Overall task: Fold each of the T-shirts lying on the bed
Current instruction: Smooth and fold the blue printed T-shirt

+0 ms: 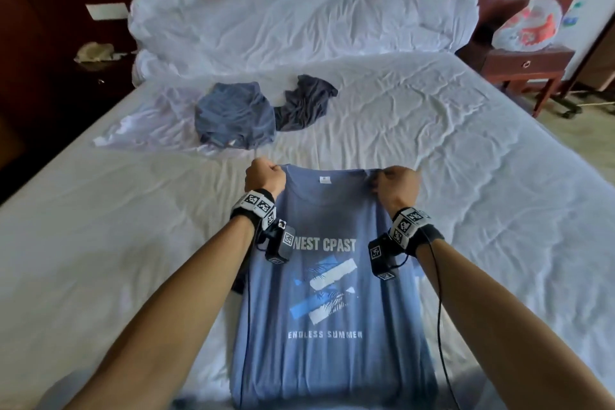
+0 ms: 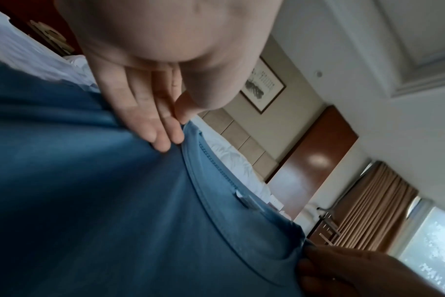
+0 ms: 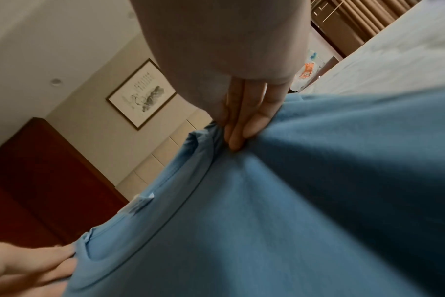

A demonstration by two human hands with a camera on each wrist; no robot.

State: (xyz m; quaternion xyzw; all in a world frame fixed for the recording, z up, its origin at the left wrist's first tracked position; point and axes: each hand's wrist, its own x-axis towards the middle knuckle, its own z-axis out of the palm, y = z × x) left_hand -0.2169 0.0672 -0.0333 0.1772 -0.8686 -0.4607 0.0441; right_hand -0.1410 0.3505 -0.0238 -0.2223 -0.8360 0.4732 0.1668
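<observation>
On blue T-shirt (image 1: 329,276) between both hands: "WEST CPAST", "ENDLESS SUMMER".

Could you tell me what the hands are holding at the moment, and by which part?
Both hands, left and right, pinch the blue T-shirt at its shoulders, either side of the collar.

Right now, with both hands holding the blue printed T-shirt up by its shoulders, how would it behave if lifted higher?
The blue printed T-shirt is likely floppy: it hangs straight down from the left hand and right hand. It probably bunches easily, since the cloth gathers at the right fingers. It seems light, as a pinch holds it.
</observation>
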